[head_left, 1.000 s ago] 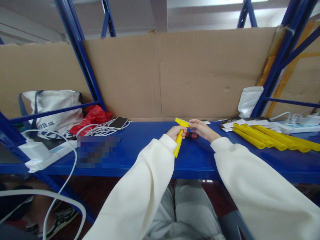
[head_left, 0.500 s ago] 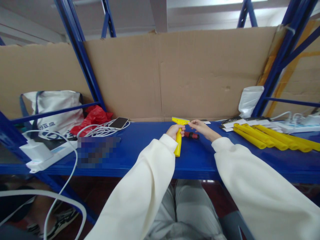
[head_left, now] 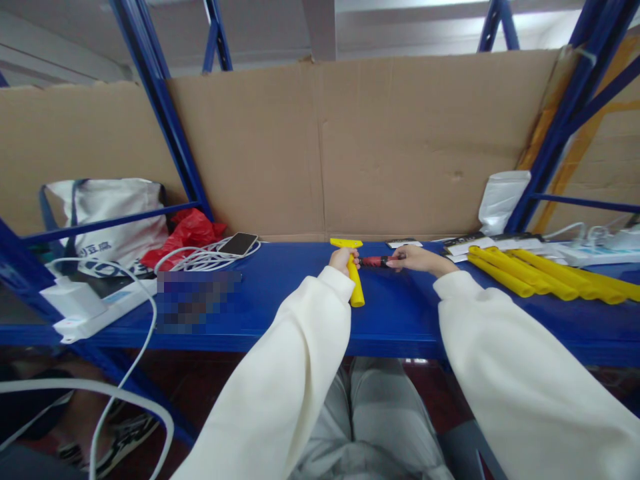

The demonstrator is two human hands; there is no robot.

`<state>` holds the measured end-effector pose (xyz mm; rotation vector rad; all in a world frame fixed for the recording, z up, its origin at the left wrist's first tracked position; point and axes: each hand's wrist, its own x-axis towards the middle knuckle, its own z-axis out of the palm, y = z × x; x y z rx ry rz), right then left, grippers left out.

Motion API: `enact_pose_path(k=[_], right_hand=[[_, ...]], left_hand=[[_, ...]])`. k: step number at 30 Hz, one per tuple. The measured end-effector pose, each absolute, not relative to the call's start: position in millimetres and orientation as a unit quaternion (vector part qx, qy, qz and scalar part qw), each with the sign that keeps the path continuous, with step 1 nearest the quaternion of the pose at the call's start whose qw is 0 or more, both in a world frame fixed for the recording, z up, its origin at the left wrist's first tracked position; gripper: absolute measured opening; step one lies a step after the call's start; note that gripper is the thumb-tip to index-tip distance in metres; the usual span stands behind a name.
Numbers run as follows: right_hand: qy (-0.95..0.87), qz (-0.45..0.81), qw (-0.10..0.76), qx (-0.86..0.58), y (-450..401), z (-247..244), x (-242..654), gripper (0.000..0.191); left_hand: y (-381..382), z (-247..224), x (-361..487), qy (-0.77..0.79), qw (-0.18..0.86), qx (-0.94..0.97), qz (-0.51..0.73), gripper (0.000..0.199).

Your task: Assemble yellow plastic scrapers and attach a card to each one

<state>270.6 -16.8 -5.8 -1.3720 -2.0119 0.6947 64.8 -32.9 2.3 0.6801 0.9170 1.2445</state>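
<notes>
A yellow T-shaped scraper is wrapped in the fingers of my left hand, above the blue shelf. Its wide head points away from me and the handle comes down toward the front edge. To its right, my right hand pinches the end of a red and black screwdriver. The screwdriver lies roughly level, its other end close to my left hand; whether it touches the scraper I cannot tell.
Several yellow tubular handles lie at the right, beside a power strip. A small card lies behind my right hand. At the left are a phone, coiled white cable, a red bag and a tote bag. Cardboard stands behind.
My right hand has left the scraper's head and closed on the screwdriver, which was lying on the shelf. The scraper has shifted slightly left and turned in my left hand.
</notes>
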Motion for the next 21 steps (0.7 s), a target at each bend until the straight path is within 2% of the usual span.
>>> enact_pose_path(k=[3, 11, 21], right_hand=[[-0.694, 0.316, 0.392, -0.515, -20.7, -2.1, 267.0, 0.037], [-0.558, 0.263, 0.617, -0.489, -10.1, 2.2, 269.8, 0.040], [-0.478, 0.212, 0.742, -0.419, 4.6, -0.6, 279.5, 0.047]], left_hand=[[-28.5, -1.2, 64.0, 0.401, 0.665, 0.296, 0.556, 0.022], [-24.7, -4.6, 62.9, 0.397, 0.667, 0.288, 0.561, 0.021], [-23.7, -2.6, 56.9, 0.455, 0.668, 0.278, 0.519, 0.021]])
